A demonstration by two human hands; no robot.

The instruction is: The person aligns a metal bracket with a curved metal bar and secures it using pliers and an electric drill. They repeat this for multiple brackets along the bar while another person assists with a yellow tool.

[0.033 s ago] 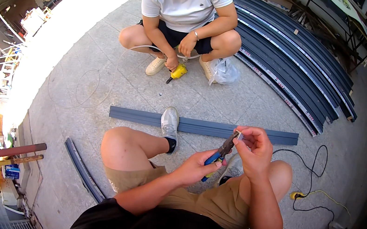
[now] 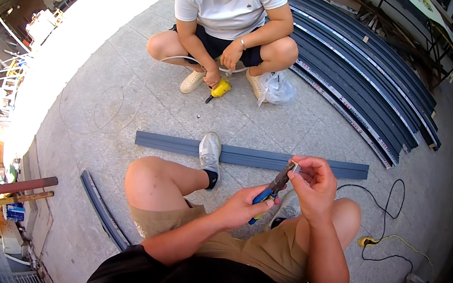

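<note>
Pinching one small pale piece (image 2: 296, 166) between thumb and fingers, the right hand (image 2: 317, 190) holds it at the nose of one pair of pliers (image 2: 279, 182); whether the jaws bite it, I cannot tell. The left hand (image 2: 239, 207), toward seven o'clock from the piece, wraps the blue handles (image 2: 261, 196). The piece looks light, stiff and easily dropped, best taken by its edges; the pliers seem weightier, steadiest by the handles. Below them, one grey strip (image 2: 259, 159) runs nine to three; one shorter strip (image 2: 103, 208) lies at eight. At ten, one co-worker (image 2: 219, 10) holds one yellow power tool (image 2: 222, 89); at one, long profiles (image 2: 357, 73) overlap too much to count.
</note>
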